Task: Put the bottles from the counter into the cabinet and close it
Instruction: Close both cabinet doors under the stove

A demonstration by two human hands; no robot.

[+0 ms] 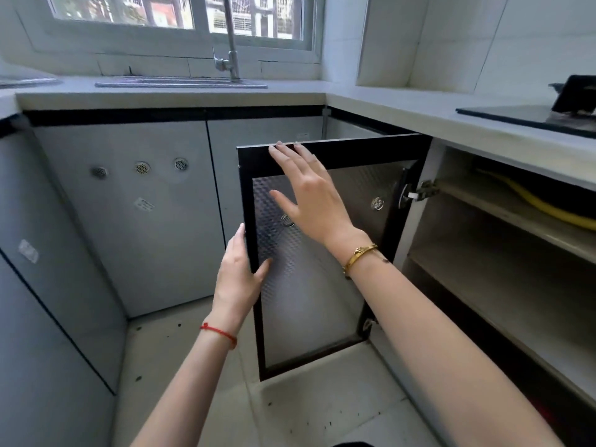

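Observation:
The cabinet door (pixel 322 285), black-framed with a patterned metal panel, stands swung wide open under the right counter. My left hand (pixel 238 272) grips its free vertical edge, thumb on the inner face. My right hand (pixel 309 195) lies flat and spread on the inner face, fingertips at the door's top edge. The open cabinet (pixel 503 259) shows pale shelves with no bottles visible on them. No bottles show on the counter (pixel 387 104).
A yellow hose (pixel 541 204) runs along the cabinet's top shelf. A black stove (pixel 532 114) sits on the right counter. The sink and faucet (pixel 230 43) are at the back, with closed grey cabinet doors (pixel 129 204) beneath. Tiled floor (pixel 322 408) lies below.

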